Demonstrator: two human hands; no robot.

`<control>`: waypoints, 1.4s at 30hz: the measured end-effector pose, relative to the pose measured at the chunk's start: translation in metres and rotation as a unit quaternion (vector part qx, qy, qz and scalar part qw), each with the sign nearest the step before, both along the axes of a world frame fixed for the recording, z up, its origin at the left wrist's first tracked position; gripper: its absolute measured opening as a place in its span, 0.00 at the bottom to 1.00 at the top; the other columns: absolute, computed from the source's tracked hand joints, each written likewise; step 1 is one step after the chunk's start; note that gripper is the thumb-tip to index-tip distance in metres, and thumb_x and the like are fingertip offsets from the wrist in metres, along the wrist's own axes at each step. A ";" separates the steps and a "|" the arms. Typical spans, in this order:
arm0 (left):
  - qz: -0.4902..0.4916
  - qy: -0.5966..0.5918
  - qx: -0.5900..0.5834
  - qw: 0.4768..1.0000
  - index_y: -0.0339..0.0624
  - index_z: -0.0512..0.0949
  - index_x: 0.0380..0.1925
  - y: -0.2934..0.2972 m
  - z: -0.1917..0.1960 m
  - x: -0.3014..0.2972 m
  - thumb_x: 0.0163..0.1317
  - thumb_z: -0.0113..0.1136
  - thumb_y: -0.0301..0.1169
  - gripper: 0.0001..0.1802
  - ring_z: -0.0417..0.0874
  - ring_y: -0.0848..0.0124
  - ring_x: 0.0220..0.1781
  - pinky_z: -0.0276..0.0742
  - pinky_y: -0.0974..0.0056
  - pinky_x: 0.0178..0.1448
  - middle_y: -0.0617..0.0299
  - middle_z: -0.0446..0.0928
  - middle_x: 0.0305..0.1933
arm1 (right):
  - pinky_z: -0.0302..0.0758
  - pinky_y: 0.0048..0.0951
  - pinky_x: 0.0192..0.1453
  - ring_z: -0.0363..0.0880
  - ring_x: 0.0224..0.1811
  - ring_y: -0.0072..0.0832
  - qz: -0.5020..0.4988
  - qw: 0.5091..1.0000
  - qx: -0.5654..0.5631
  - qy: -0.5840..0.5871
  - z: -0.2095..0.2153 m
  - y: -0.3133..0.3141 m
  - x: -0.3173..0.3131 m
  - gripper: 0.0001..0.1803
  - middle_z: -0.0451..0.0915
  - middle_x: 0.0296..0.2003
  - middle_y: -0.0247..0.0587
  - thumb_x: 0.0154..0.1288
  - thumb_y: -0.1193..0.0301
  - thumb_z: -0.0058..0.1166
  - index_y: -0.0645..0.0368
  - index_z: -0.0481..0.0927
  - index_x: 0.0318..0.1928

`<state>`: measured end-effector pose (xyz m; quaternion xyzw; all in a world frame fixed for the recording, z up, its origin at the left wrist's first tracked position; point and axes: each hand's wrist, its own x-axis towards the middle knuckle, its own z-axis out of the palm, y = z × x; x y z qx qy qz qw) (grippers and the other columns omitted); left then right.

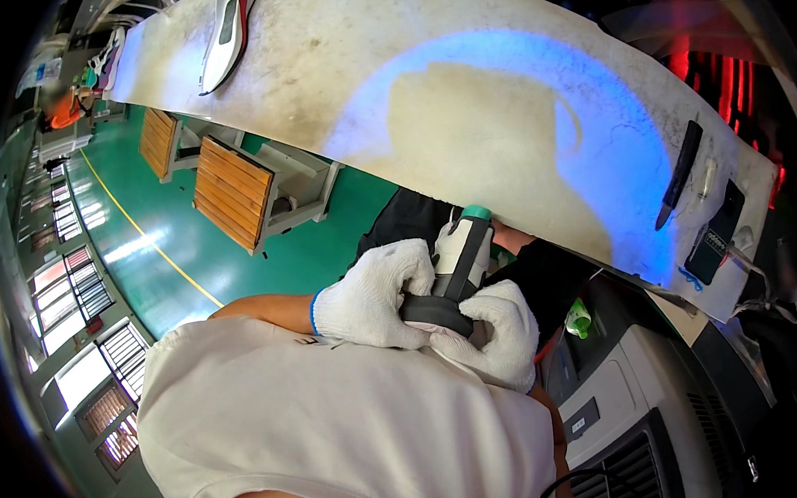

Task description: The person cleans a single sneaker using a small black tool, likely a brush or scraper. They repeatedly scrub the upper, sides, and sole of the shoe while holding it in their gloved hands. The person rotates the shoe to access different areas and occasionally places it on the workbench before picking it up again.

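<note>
So closest in is the wearer's own off-white shirt (345, 417), and right up against it both hands in white knit gloves. Left hand (378, 293) is curled in on one side of a black, white and teal shoe sole (461, 266), right hand (495, 335) is curled in on the other, so both are gripping it, teal end pointing away over the lap, just short of the worktable (335, 74). Can't tell what the hidden fingertips are doing tbh. Off to the right there's a big cream and grey machine (630, 378). On the table's right side: a black-handled knife (681, 174) and a black phone-like slab (716, 237). Further off, a white sneaker sole (226, 37) up top left, slatted wooden panels (232, 191) over the green floor, then barred windows (86, 282)
</note>
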<state>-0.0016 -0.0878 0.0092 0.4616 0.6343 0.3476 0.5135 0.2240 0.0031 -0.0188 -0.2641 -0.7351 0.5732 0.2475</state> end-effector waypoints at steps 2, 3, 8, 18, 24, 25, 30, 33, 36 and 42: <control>-0.005 0.016 -0.009 1.000 0.46 0.70 0.35 0.000 0.000 0.001 0.40 0.90 0.31 0.33 0.75 0.62 0.36 0.73 0.58 0.39 0.61 0.73 0.36 | 0.86 0.38 0.44 0.87 0.41 0.38 -0.008 0.999 -0.038 -0.023 0.004 -0.001 0.002 0.33 0.82 0.42 0.40 0.49 0.69 0.90 0.54 0.83 0.53; -0.003 0.012 -0.035 0.999 0.45 0.71 0.36 0.001 0.002 -0.002 0.39 0.90 0.31 0.33 0.77 0.61 0.38 0.75 0.58 0.41 0.60 0.74 0.38 | 0.86 0.38 0.44 0.87 0.41 0.38 -0.021 0.998 -0.056 -0.035 0.006 -0.005 0.003 0.34 0.82 0.42 0.40 0.48 0.69 0.90 0.55 0.82 0.54; 0.039 0.061 0.036 0.997 0.38 0.79 0.56 -0.005 0.000 -0.004 0.36 0.90 0.33 0.43 0.86 0.55 0.59 0.84 0.57 0.62 0.50 0.80 0.58 | 0.87 0.35 0.49 0.86 0.45 0.31 -0.114 0.988 -0.066 -0.085 0.014 -0.016 0.005 0.47 0.81 0.48 0.44 0.49 0.70 0.91 0.62 0.76 0.68; -0.017 -0.045 0.137 0.989 0.29 0.61 0.83 -0.014 -0.004 0.008 0.47 0.92 0.42 0.68 0.71 0.44 0.82 0.71 0.44 0.84 0.39 0.66 0.79 | 0.67 0.44 0.87 0.71 0.82 0.38 0.009 0.961 -0.278 -0.017 0.047 -0.006 -0.010 0.71 0.69 0.81 0.53 0.53 0.72 0.85 0.67 0.49 0.90; -0.046 0.072 0.475 0.876 0.26 0.65 0.81 0.005 0.075 0.013 0.47 0.93 0.40 0.65 0.73 0.35 0.81 0.73 0.43 0.82 0.32 0.69 0.81 | 0.70 0.42 0.85 0.73 0.80 0.38 -0.006 0.997 -0.073 0.033 0.141 -0.012 0.008 0.78 0.71 0.80 0.50 0.43 0.70 0.84 0.61 0.48 0.92; -0.040 0.107 0.496 0.861 0.27 0.65 0.82 0.013 0.067 0.012 0.48 0.93 0.39 0.65 0.73 0.35 0.80 0.75 0.43 0.81 0.32 0.68 0.81 | 0.71 0.42 0.84 0.74 0.79 0.38 -0.006 0.999 -0.052 0.013 0.131 -0.003 0.008 0.80 0.72 0.79 0.50 0.41 0.70 0.85 0.59 0.45 0.92; -0.010 0.189 0.503 0.843 0.29 0.61 0.84 0.016 0.044 0.025 0.42 0.96 0.42 0.73 0.76 0.35 0.79 0.80 0.45 0.78 0.33 0.67 0.80 | 0.62 0.47 0.89 0.64 0.86 0.43 0.060 0.994 -0.035 0.084 0.087 0.012 0.019 0.85 0.63 0.85 0.55 0.45 0.62 0.90 0.61 0.38 0.93; -0.002 0.179 0.506 0.844 0.29 0.61 0.84 0.016 0.044 0.027 0.41 0.95 0.42 0.72 0.78 0.35 0.77 0.81 0.43 0.76 0.33 0.69 0.78 | 0.55 0.47 0.92 0.57 0.90 0.44 0.037 0.975 -0.120 0.183 0.075 0.006 0.013 0.81 0.56 0.88 0.56 0.50 0.61 0.89 0.64 0.39 0.92; -0.004 0.178 0.508 0.843 0.30 0.63 0.83 0.014 0.039 0.024 0.42 0.94 0.41 0.70 0.80 0.34 0.75 0.82 0.42 0.74 0.33 0.70 0.77 | 0.54 0.47 0.92 0.55 0.91 0.42 0.000 0.971 -0.171 0.169 0.082 -0.004 0.007 0.78 0.54 0.89 0.53 0.54 0.63 0.87 0.65 0.40 0.92; -0.002 0.116 0.559 0.821 0.31 0.67 0.81 0.027 0.019 0.028 0.44 0.93 0.41 0.65 0.81 0.34 0.72 0.83 0.39 0.72 0.34 0.73 0.76 | 0.52 0.47 0.93 0.51 0.92 0.42 -0.055 0.948 -0.249 0.189 0.086 -0.020 0.005 0.69 0.48 0.92 0.51 0.60 0.66 0.82 0.67 0.47 0.91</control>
